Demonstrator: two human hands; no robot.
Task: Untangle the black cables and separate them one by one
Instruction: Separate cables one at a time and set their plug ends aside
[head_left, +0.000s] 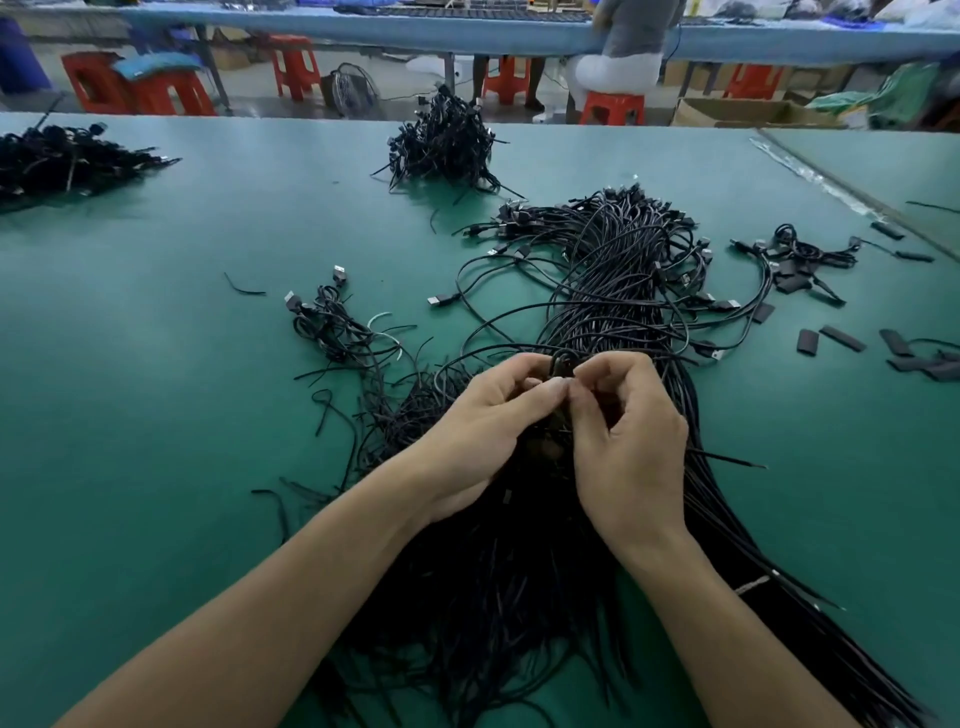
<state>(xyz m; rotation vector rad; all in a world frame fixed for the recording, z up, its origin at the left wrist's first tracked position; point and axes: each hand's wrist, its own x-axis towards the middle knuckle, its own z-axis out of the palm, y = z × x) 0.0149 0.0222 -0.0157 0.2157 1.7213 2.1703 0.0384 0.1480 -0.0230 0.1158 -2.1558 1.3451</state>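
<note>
Bare forearms reach in from the bottom edge, over the near end of the cables. Green matte desk (156, 364) fills most of the view. Big bundle of thin black USB cables (613, 291) runs up the desk from the near edge, right of centre, plug ends fanned out at the far end. It lies under both hands.

Heaped pile of black cables (447, 145) sits near the far desk edge, another flatter pile (62, 158) far left. Both are well apart from the bundle. Small black cable tangle (337, 327) lies just left of the bundle, a smaller cluster (795, 254) on the right.

Left hand (483, 431) and right hand (631, 441) meet over the bundle's middle. Fingers (540, 395) of both are curled, tips touching, pinching a small black cable loop (563, 361) between them.

Flat black sleeve pieces (808, 342) are scattered at the right. Short black wire offcut (244, 288) lies alone on the left. Red plastic stools (612, 108) stand beyond the desk, a person seated on one.
</note>
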